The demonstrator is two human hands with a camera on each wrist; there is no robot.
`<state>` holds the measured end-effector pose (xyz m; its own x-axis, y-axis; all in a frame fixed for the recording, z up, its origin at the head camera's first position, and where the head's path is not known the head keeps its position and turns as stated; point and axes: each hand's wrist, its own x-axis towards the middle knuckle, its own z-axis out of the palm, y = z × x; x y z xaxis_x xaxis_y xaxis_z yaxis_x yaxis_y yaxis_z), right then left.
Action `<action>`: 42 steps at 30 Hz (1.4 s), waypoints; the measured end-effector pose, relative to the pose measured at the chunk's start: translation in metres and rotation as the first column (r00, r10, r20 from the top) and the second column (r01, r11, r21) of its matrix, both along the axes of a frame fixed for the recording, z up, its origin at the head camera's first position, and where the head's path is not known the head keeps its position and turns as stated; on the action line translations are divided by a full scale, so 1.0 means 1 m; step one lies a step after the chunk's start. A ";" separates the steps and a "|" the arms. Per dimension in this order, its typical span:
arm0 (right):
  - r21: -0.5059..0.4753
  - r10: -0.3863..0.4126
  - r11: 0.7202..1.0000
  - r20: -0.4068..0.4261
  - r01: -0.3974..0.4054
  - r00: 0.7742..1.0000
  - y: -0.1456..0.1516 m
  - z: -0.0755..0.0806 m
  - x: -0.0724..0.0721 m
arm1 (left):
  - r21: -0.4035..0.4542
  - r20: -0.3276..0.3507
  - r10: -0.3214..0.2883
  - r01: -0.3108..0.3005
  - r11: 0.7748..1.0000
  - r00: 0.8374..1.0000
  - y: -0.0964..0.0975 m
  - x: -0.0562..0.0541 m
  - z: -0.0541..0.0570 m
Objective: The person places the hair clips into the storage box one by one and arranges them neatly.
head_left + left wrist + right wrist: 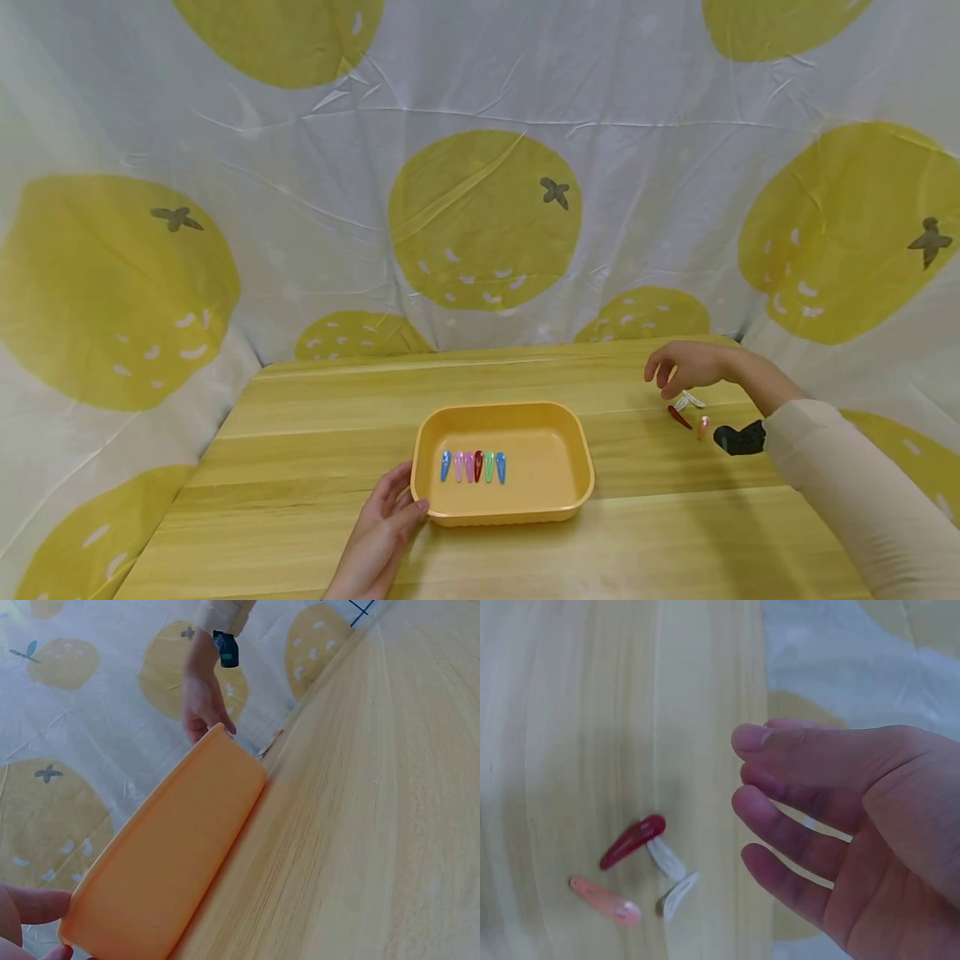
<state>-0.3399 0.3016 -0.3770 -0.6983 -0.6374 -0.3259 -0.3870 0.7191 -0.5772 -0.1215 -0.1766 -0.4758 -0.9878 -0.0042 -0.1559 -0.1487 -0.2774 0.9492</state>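
My left hand [381,527] grips the left front corner of an orange-yellow plastic tray [525,514], thumb at the rim and fingers along the outer wall. Inside the tray lies a row of several snap hair clips: blue, pink, purple, dark red [478,467], green and a second blue one. Fingers bent loosely and holding nothing, my right hand [693,365] hovers over the table's far right. Below it are a dark red hair clip [633,841], an orange-pink one [605,901] and two white ones [679,895]; the red overlaps one white clip.
The wooden table [315,442] carries the tray near its front middle. Behind and beside it hangs a white cloth [480,92] with yellow fruit prints. A black wrist device [740,438] sits at the right sleeve, close to the loose clips.
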 end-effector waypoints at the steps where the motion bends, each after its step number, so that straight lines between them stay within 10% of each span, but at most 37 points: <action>1: 0.002 -0.020 1.000 0.018 0.020 1.000 0.004 -0.001 0.000 | 0.002 -0.001 -0.001 0.001 1.000 1.000 0.000 0.000 0.000; 21: -0.060 -0.293 0.944 0.309 0.326 0.905 0.078 -0.049 0.026 | 0.015 -0.009 -0.017 0.017 1.000 1.000 0.000 0.000 -0.001; 42: -0.091 -0.222 0.972 -0.041 0.218 0.974 0.077 -0.072 0.028 | 0.008 -0.016 -0.004 0.004 1.000 1.000 0.001 0.002 0.000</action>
<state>-0.3123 0.3785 -0.4490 -0.8387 -0.4899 -0.2379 -0.2548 0.7390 -0.6236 -0.1192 -0.1756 -0.4755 -0.9901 0.0009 -0.1406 -0.1351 -0.2841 0.9492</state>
